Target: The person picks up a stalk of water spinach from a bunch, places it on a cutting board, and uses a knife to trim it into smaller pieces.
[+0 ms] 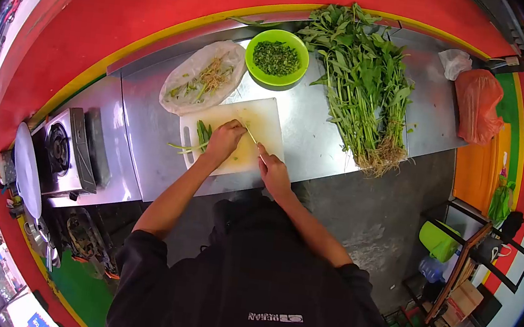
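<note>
**Knife in your right hand, greens on the board!**

Here we are at the white cutting board, and your right hand has its fingers closed around the knife, blade angled over the board. Your left hand is right there by the blade, fingers drawn in narrow; what they pinch is too small to tell. Green stems lie on the board to that hand's left, some poking past the board's left edge.

Just beyond the board sits the lime-green bowl, holding chopped greens. At the board's far-left side, an open plastic bag carries rooty scraps. Off to the board's right, a big leafy bunch sprawls, roots toward you!
</note>
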`<state>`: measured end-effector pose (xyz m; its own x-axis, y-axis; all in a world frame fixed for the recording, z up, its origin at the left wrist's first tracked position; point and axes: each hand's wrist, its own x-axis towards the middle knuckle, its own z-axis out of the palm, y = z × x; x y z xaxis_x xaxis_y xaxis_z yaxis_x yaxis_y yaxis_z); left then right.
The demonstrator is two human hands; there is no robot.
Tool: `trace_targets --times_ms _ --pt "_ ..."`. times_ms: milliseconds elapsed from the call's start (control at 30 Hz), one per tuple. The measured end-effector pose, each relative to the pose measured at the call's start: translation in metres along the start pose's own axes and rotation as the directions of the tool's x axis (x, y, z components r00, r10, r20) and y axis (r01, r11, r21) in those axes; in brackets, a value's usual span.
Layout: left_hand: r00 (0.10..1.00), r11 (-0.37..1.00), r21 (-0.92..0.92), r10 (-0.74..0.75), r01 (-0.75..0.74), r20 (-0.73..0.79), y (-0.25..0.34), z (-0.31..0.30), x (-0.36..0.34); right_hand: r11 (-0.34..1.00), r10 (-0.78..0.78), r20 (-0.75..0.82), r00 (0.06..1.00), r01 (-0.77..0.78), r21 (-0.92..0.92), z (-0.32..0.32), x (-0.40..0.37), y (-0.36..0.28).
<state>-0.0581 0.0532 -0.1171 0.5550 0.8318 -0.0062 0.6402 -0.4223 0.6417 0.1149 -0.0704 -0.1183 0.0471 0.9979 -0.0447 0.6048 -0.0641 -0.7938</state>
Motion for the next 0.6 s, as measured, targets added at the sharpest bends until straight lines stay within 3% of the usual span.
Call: trace_targets --times_ms 100,167,600 --pt "0.998 0.998 0.033 0.048 -0.049 0.038 0.007 -0.005 -0.001 1.000 -0.022 -0.029 0.999 0.022 -0.012 0.000 0.008 -0.002" --pt "0.997 0.999 0.038 -0.034 0.031 0.065 0.012 -0.006 -0.003 1.000 -0.024 -0.028 0.999 0.024 -0.012 0.000 0.011 -0.004" --pt "0.998 0.998 -0.016 -0.057 0.057 0.015 0.015 -0.003 -0.004 1.000 -0.022 -0.022 1.000 0.022 -0.007 0.001 0.009 0.002"
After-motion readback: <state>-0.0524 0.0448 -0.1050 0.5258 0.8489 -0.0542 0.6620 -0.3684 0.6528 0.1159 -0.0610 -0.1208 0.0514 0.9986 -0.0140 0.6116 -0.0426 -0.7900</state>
